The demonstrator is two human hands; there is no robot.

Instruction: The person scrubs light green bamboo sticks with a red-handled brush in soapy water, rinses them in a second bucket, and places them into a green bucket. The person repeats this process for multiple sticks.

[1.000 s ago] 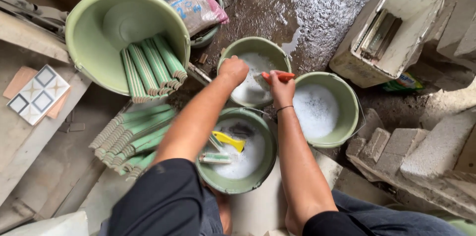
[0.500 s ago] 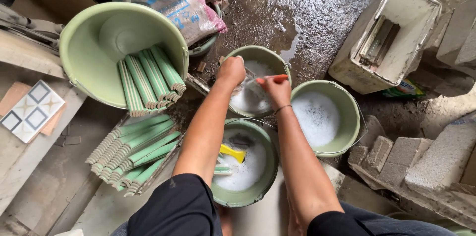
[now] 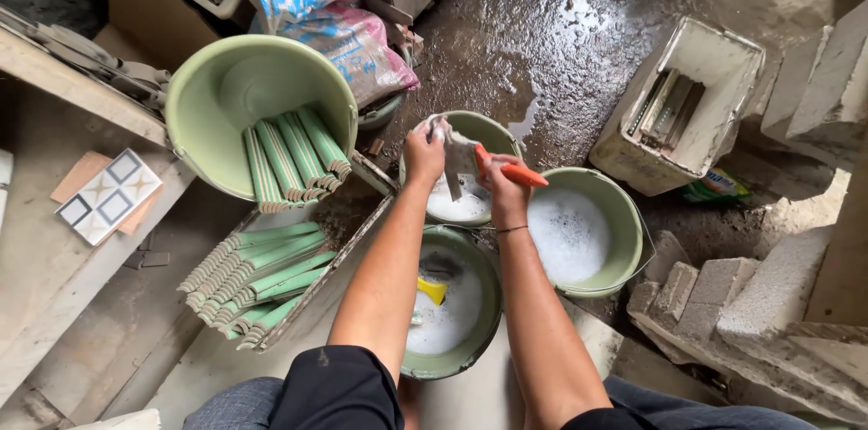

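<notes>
I had the left hand (image 3: 423,154) clamped on a pale tile piece (image 3: 459,157) over the far soapy bucket (image 3: 488,125), the right hand (image 3: 503,188) gripping an orange-handled brush (image 3: 517,174) against it. Best, I judged, to scrub along its length so drips fell into the suds. The near bucket (image 3: 479,340) held foam and a yellow tool (image 3: 432,290); the tilted big bucket (image 3: 217,77) held green ribbed tiles (image 3: 289,154)
</notes>
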